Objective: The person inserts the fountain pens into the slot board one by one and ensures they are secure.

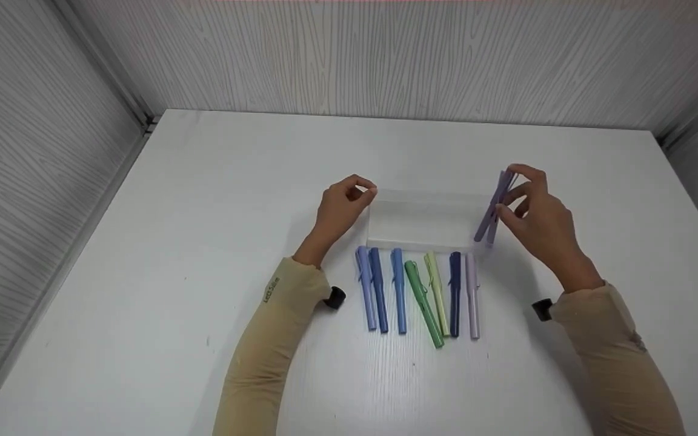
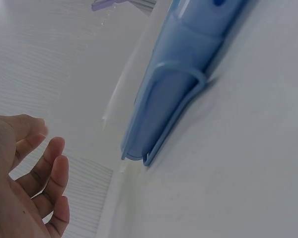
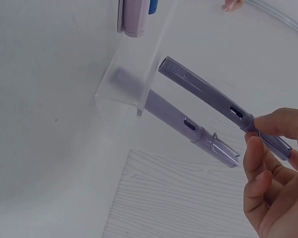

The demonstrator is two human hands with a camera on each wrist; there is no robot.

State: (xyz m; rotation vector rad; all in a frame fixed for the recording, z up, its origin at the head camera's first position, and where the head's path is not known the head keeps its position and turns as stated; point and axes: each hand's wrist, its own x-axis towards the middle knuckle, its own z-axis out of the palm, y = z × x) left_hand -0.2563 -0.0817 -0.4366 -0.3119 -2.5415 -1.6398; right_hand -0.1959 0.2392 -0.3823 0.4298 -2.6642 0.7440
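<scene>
In the head view, a clear plastic box lies on the white table between the hands. My left hand is at its back left corner, thumb and index fingertips together right at the rim; the other fingers curl loosely in the left wrist view. My right hand pinches a dark purple pen near its clip end, tilted over the box's right end. Below it in the right wrist view is a second, lighter purple pen, its lower end showing blurred through the box wall.
Several capped pens lie in a row before the box, among them a light blue pen, a green pen, a yellow-green pen, a navy pen and a lilac pen. Wood-grain panels stand around the table.
</scene>
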